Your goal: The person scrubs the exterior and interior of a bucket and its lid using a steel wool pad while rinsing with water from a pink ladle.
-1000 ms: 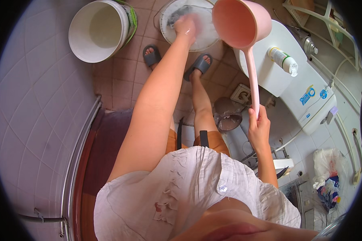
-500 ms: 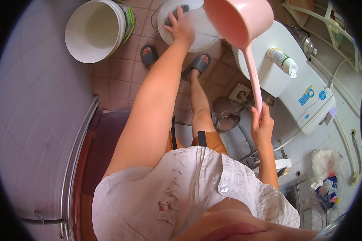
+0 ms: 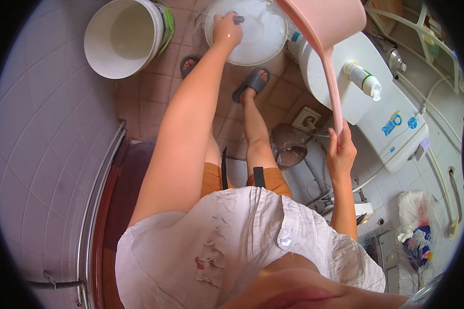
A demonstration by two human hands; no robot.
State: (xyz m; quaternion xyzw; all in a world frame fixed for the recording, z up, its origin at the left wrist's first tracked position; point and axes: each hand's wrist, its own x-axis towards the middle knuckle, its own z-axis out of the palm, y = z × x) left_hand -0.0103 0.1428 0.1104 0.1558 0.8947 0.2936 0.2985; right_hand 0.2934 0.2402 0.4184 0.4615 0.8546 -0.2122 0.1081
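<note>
My right hand (image 3: 341,153) is closed round the end of the long handle of a pink water dipper (image 3: 332,23). The dipper's bowl is raised high at the top right, partly cut off by the frame's edge. At the top centre, a round white tub (image 3: 265,38) stands on the floor in front of my feet, its inside pale and wet-looking. My left hand (image 3: 227,33) reaches over its left side. The fingers are curled round a dark grey scourer (image 3: 238,20), of which only a small part shows.
A white bucket (image 3: 94,38) holding cloudy liquid stands at the upper left. To the right is a white toilet (image 3: 319,77) with a white and green bottle (image 3: 362,81) lying on its lid. A drain pipe (image 3: 314,172) and a hanging plastic bag (image 3: 417,226) are further down.
The dipper has shifted to the right, away from the tub, and the blurred splash beside it is gone. My left hand has turned from spread fingers over the scourer to a closed grip.
</note>
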